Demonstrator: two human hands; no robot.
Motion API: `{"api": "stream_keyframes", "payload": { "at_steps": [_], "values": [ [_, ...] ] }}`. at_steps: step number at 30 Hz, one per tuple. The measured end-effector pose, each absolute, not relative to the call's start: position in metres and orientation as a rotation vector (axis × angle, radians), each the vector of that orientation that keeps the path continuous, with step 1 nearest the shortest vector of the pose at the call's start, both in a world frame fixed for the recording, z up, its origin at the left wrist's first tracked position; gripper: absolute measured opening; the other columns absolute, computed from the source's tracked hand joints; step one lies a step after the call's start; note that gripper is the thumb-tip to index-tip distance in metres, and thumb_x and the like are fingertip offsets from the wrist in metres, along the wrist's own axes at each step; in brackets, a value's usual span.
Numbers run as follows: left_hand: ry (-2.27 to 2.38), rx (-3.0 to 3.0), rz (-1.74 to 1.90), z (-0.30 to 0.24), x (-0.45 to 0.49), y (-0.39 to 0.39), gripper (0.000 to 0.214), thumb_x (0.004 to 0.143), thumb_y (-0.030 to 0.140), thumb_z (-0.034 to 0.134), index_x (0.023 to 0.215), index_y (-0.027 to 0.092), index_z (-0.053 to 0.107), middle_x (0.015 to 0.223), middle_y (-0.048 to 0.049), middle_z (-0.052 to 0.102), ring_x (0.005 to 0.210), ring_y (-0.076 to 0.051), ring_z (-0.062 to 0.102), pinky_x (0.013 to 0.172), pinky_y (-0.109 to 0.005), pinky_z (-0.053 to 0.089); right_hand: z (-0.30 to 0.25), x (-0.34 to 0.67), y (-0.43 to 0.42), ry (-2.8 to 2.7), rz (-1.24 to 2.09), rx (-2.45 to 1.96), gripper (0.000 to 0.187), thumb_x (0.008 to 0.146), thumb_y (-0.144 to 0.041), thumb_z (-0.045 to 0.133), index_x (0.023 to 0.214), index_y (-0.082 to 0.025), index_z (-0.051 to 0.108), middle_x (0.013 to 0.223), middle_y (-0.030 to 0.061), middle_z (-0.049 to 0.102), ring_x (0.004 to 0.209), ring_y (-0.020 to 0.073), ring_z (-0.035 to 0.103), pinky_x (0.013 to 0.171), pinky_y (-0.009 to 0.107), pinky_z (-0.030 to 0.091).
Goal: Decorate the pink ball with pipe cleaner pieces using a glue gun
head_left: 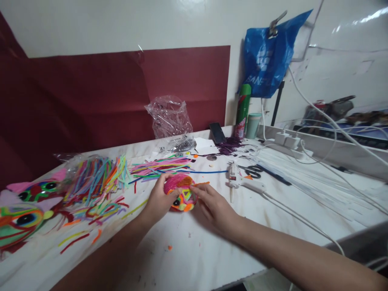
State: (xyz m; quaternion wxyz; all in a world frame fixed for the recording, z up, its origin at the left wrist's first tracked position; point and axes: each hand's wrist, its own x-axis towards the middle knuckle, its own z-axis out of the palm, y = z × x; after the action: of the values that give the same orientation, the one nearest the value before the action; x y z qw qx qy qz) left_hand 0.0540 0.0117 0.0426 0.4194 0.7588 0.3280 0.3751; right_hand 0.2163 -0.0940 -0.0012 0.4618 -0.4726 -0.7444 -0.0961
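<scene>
Between my hands is a round craft face [181, 180] covered in pink, orange and yellow pipe cleaners, with a black eye showing low on its front. My left hand [162, 198] is closed around its left side, thumb across the front. At the right side, my right hand [214, 206] has its fingers pinched on an orange pipe cleaner [206, 183], whose end sticks out past the fingertips. The fingers hide part of the face. A white glue gun [245, 182] lies just right of my hands, beside black-handled scissors [253, 171].
Bundled pipe cleaners [93, 178] and loose cut pieces [103, 210] spread at left, beside finished-looking craft faces [26, 218]. Clear glue sticks [297, 182], a power strip [287, 147] and trailing cables lie right. Behind are a phone [217, 132], spray can [242, 111] and cup [253, 125].
</scene>
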Motion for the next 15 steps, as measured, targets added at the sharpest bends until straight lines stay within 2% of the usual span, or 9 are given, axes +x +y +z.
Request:
{"api": "stream_keyframes", "payload": {
  "at_steps": [3, 9, 15],
  "values": [
    [0.799, 1.892, 0.923, 0.041, 0.052, 0.015, 0.038, 0.072, 0.035, 0.063, 0.105, 0.021, 0.049, 0.101, -0.0028, 0.060, 0.095, -0.021, 0.060, 0.082, -0.032, 0.048, -0.001, 0.217, -0.093, -1.727, -0.120, -1.141, 0.043, 0.086, -0.005, 0.041, 0.126, -0.019, 0.049, 0.103, 0.0113, 0.060, 0.094, 0.0187, 0.060, 0.080, 0.034, 0.054],
    [0.777, 1.755, 0.922, 0.038, 0.050, 0.022, 0.037, 0.072, 0.035, 0.062, 0.104, 0.022, 0.049, 0.109, -0.0037, 0.059, 0.097, -0.019, 0.060, 0.079, -0.029, 0.049, 0.001, 0.217, -0.093, -1.679, -0.074, -1.207, 0.037, 0.082, -0.006, 0.042, 0.115, -0.018, 0.056, 0.093, 0.0089, 0.062, 0.086, 0.0188, 0.062, 0.074, 0.033, 0.055],
    [0.768, 1.685, 0.917, 0.034, 0.051, 0.027, 0.041, 0.071, 0.039, 0.063, 0.106, 0.022, 0.049, 0.110, -0.0045, 0.062, 0.090, -0.018, 0.063, 0.075, -0.028, 0.049, 0.003, 0.217, -0.096, -1.693, -0.017, -1.229, 0.036, 0.083, -0.007, 0.042, 0.114, -0.018, 0.057, 0.089, 0.0075, 0.060, 0.080, 0.0170, 0.061, 0.071, 0.030, 0.054]
  ]
}}
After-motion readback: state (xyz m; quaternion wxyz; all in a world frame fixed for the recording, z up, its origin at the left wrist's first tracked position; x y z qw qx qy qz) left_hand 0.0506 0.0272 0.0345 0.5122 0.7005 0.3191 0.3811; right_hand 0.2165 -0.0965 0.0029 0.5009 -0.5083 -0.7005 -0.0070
